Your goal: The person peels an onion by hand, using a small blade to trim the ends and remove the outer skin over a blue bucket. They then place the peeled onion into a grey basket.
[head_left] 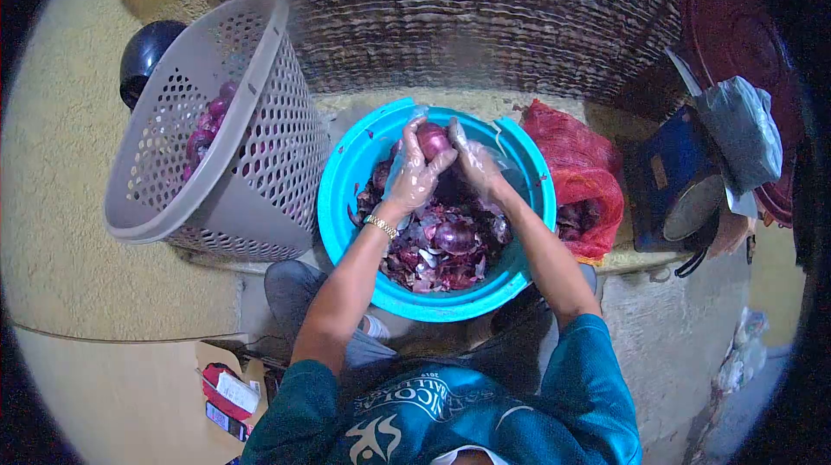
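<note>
Head cam: holding one onion (435, 143) btw L hand (415, 169) and R hand (475, 162), over far half of tub (331, 221), w/ thin clear gloves (405, 185) on both, prob. vs. juice and dirt. L fingers curled round left and far side of onion, thumb across near side, i.e. clamped on it. R fingers close together at right side of onion; can't tell if gripping or only steadying, w/ thumb mostly hidden. Reaching in over near rim, prob. for a short, easy hold from both sides.

Held low over tub, prob. for catching loose bits: lots of peels (424, 274) below, plus a second onion (455, 237) resting among same. Sitting close, w/ legs (293, 296) left and right of tub, prob. for reach + steadiness.

At left, just beside tub: basket (286, 149), w/ onions (206, 132) inside, mouth open, prob. for handy access. At right, just beside tub: red net bag (602, 179), opening on near side; contents too dark to be sure of. Farther right: blue box (662, 171).
</note>
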Available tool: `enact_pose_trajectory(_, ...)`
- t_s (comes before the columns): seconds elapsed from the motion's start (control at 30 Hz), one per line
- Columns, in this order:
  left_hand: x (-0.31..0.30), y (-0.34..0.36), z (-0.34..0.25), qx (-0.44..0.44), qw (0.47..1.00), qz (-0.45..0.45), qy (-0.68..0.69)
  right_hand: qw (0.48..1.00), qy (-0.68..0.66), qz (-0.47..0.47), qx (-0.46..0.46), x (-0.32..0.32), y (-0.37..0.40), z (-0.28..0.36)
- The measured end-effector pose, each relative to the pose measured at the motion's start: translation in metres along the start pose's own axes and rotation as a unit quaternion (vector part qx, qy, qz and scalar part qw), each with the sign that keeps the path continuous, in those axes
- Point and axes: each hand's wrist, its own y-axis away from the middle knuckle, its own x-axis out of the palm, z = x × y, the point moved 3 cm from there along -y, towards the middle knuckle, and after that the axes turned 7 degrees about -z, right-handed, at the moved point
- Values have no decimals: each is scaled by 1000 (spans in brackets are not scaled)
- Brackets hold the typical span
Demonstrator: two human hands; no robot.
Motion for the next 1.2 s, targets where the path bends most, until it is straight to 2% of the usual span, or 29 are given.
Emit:
enact_pose_trajectory(0.07,0,0,0,24,999,-24,-9,998,17,-12,65,-1,-3,-7)
enact_pose_trajectory(0.1,-2,-1,0,74,994,-52,-63,998,16,-15,66,-2,-9,-15)
enact_pose_trajectory(0.13,-3,-2,-3,125,982,-81,-115,993,-44,-15,105,-2,-17,-26)
enact_pose_trajectory(0.17,-5,-2,-3,126,982,-79,-114,984,-103,-16,144,-3,-22,-37)
enact_pose_trajectory(0.23,-10,-1,-10,170,967,-91,-166,991,-52,-31,121,-10,-12,-21)
enact_pose_trajectory(0.33,-12,-2,-5,127,977,-95,-146,994,3,-46,98,-24,8,-8)
enact_pose_trajectory(0.4,-15,-3,3,97,983,-83,-133,993,113,-19,17,-33,22,7)
enact_pose_trajectory(0.43,-16,-2,5,82,984,-86,-133,993,113,-20,17,-35,28,14)
enact_pose_trajectory(0.53,-18,-6,15,80,985,-88,-123,995,90,-7,29,-39,34,11)
enact_pose_trajectory(0.57,-19,-8,20,92,985,-87,-116,999,3,3,-32,-36,25,-11)
enact_pose_trajectory(0.6,-19,-10,30,8,997,-64,-42,992,-85,13,-91,-34,23,-22)
enact_pose_trajectory(0.63,-19,-11,24,8,997,-63,-41,992,-85,12,-91,-29,36,-13)
enact_pose_trajectory(0.7,-22,-13,6,5,998,-56,37,956,-286,6,67,-20,63,6)
enact_pose_trajectory(0.73,-26,-12,-1,5,998,-55,37,979,-165,-8,123,-22,73,18)
enact_pose_trajectory(0.77,-29,-10,-8,-14,999,-28,11,979,-164,-9,124,-23,74,15)
enact_pose_trajectory(0.8,-32,-6,-15,-34,999,0,-14,997,-18,-54,47,-28,73,12)
enact_pose_trajectory(0.83,-38,-3,-25,-34,999,0,-13,986,128,-97,-32,-32,72,8)
enact_pose_trajectory(0.87,-43,3,-36,-15,997,39,-63,987,88,-107,-79,-35,62,-9)
enact_pose_trajectory(0.9,-47,9,-40,3,991,78,-113,987,87,-106,-79,-34,63,-8)
enact_pose_trajectory(0.97,-53,22,-40,-12,992,89,-90,992,0,-112,54,-31,66,-12)
enact_pose_trajectory(1.0,-56,29,-48,-16,992,93,-79,992,-1,-111,55,-28,64,-14)
enact_pose_trajectory(1.07,-57,39,-50,-29,994,93,-53,955,137,-186,-184,-23,57,-11)
enact_pose_trajectory(1.1,-54,41,-40,-31,994,93,-54,956,137,-185,-183,-21,50,-14)
enact_pose_trajectory(1.17,-46,39,-21,2,998,9,-63,945,154,-185,-219,-23,29,-14)
enact_pose_trajectory(1.2,-46,34,-24,26,997,8,-75,952,130,-176,-214,-25,25,-14)
